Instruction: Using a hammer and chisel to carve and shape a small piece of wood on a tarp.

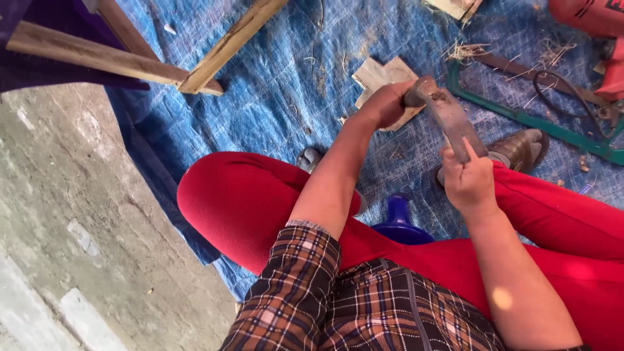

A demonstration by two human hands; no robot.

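One head-worn camera looks steeply down, close over the person's lap; blue tarp (273,84) fills the upper frame, concrete floor (71,227) the left

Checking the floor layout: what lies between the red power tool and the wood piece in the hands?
In the head view, a green frame on the blue tarp lies between the power tool and the wood piece.
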